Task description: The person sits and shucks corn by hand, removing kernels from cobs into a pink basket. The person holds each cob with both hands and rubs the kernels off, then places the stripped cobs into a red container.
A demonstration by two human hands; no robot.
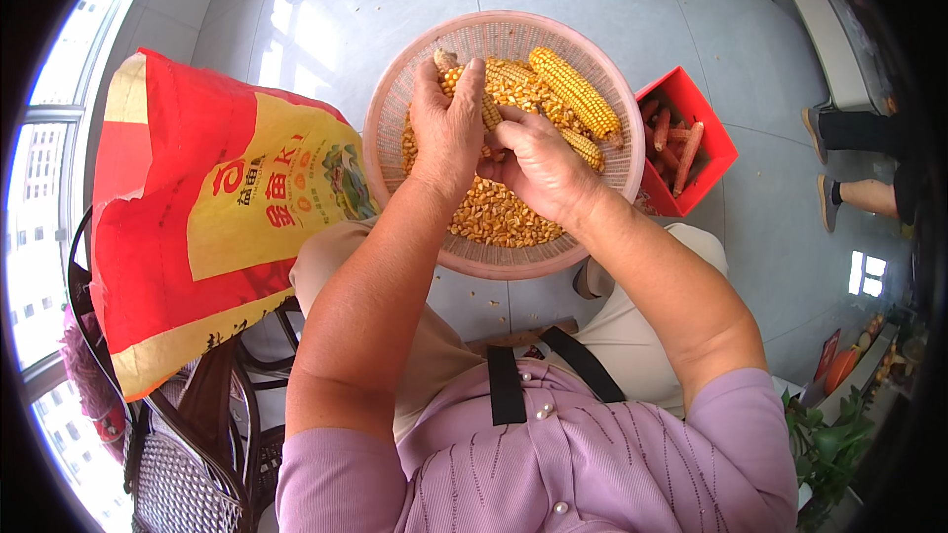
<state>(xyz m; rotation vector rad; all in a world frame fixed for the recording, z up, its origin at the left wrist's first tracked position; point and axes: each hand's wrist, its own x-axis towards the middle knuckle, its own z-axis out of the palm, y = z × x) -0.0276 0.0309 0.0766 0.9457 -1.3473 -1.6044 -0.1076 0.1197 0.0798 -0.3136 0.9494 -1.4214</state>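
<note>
An ear of dried corn [489,112] is tilted over a pink plastic basket [381,118], partly stripped of its kernels. My left hand [448,115] grips it from the left, thumb along its upper side. At the ear's lower end, the curled fingers of my right hand [539,163] press against it; what lies inside that hand is hidden. A small dark tip shows just above its knuckles, too little to identify. Loose yellow kernels [503,215] cover the basket's bottom. A full yellow ear [576,92] leans at the right inside wall, with another ear [581,148] below it.
A red box [715,155] holding several bare cobs [689,155] stands right of the basket. To the left, a large red-and-yellow printed sack [244,178] rests beside a woven chair [185,474]. Another person's feet [826,200] are at far right. Stray kernels dot the tiled floor [474,303].
</note>
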